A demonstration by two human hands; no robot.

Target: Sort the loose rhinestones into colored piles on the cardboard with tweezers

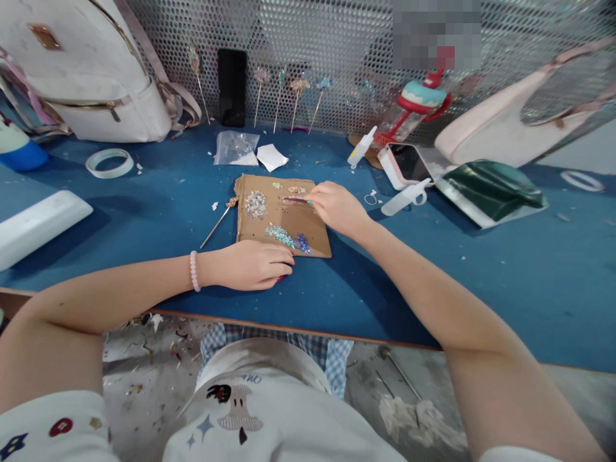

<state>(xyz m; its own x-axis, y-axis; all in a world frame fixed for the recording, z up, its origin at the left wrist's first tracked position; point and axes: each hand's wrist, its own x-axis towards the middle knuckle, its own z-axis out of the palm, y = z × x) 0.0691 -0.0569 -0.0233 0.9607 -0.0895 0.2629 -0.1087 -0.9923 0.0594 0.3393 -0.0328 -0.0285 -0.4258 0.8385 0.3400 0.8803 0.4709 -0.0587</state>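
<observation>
A piece of brown cardboard lies on the blue table, bearing small piles of silvery beads, turquoise beads and blue beads. My right hand pinches what looks like slim dark tweezers, their tip low over the cardboard's upper right, beside a small pinkish pile. My left hand rests palm down across the cardboard's near edge, its fingers extended and holding nothing visible. Left of the cardboard, a thin stick with a golden decorated top leans against its edge.
Several decorated sticks and a black phone stand along the perforated metal panel. Two white glue bottles lie right of the cardboard. A green package, a tape roll and a white case lie farther out.
</observation>
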